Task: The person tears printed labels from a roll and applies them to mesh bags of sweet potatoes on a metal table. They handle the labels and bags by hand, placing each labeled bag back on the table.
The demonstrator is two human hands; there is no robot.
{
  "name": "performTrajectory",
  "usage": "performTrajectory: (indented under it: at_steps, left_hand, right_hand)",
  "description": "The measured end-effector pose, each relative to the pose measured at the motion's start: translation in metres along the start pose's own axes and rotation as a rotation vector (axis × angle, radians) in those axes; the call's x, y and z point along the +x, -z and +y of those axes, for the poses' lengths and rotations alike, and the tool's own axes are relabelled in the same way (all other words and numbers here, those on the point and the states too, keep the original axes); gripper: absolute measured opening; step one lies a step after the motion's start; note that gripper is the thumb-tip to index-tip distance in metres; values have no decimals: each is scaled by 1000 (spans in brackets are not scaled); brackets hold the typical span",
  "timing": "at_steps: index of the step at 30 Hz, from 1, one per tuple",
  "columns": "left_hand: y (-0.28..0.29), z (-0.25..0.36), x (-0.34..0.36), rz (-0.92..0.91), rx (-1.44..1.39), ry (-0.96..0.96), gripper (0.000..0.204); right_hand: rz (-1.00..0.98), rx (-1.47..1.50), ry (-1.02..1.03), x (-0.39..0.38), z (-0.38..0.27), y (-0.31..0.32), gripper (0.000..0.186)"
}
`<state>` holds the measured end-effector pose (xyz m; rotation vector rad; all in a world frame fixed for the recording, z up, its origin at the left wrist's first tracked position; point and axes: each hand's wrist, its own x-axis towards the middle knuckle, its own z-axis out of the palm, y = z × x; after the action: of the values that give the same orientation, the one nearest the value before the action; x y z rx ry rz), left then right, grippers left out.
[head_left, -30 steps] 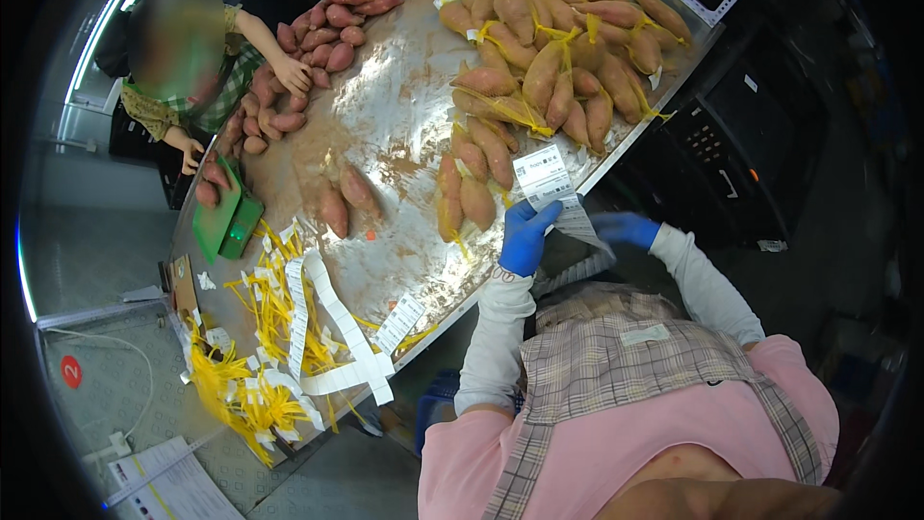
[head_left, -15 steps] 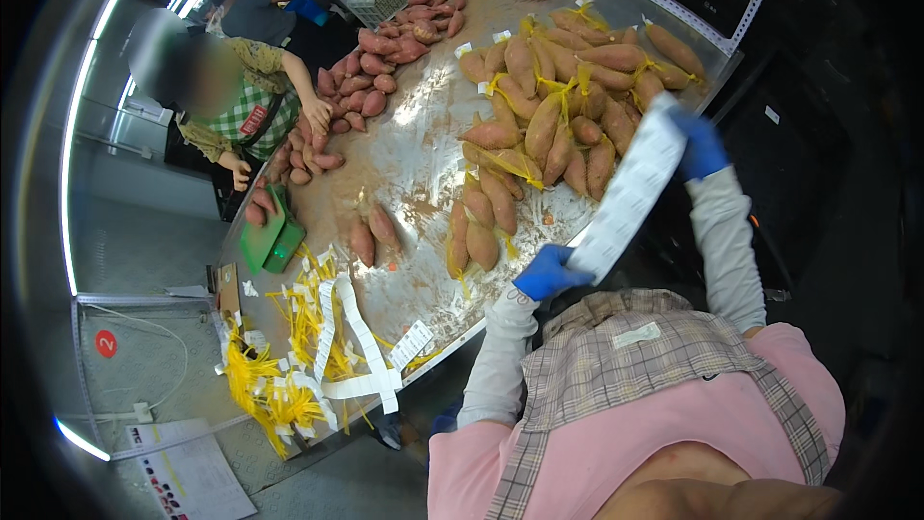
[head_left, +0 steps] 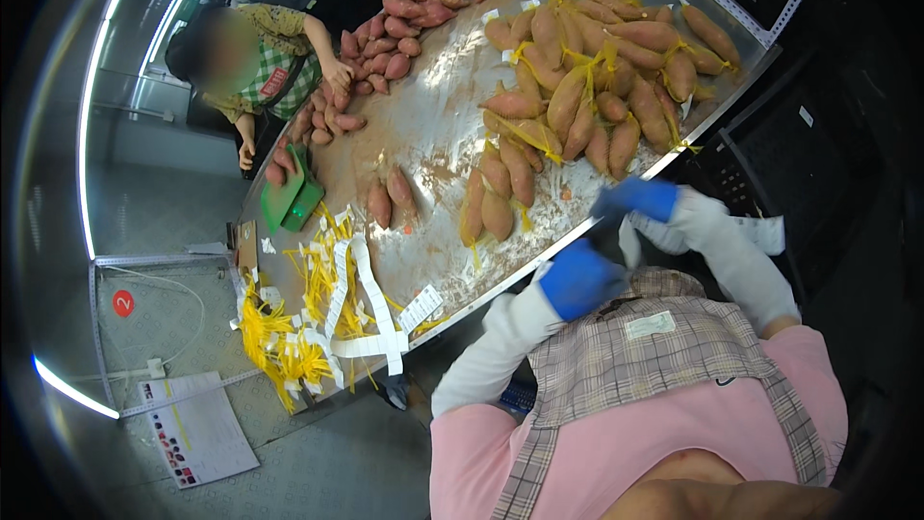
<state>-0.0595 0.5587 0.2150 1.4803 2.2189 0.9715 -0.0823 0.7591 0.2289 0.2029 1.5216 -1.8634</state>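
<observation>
Both my hands wear blue gloves and meet near my apron, just off the table's front edge. From my right hand a strip of white labels trails under the forearm to the right; that hand is closed on it. My left hand is close beside it, its fingers smeared by motion, so its grip is unclear. Beyond them, sweet potatoes in yellow net bags are piled on the metal table. A separate netted bag of sweet potatoes lies nearer the edge.
Yellow net ties with white tags and a looped label strip lie at the table's left end. A green scale holds sweet potatoes. Across the table, a co-worker reaches to loose sweet potatoes. Black crates stand at right.
The label strip, stretched between both hands before, now trails behind my right forearm. My right hand has come down and left toward my left hand. The whole view has shifted slightly.
</observation>
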Motion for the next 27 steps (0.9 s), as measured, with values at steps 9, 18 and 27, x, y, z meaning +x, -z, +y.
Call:
performTrajectory:
  at_steps: [9, 18, 27]
  left_hand:
    - [-161, -31, -11, 162, -92, -208, 30]
    - [-7, -43, -121, 947, -717, 373, 23]
    - [9, -140, -118, 1105, -1709, 435, 45]
  right_hand:
    - [-243, 20, -332, 135, 82, -88, 21]
    - [83, -391, 302, 97, 18, -105, 30]
    - [48, -1243, 246, 53, 150, -56, 19]
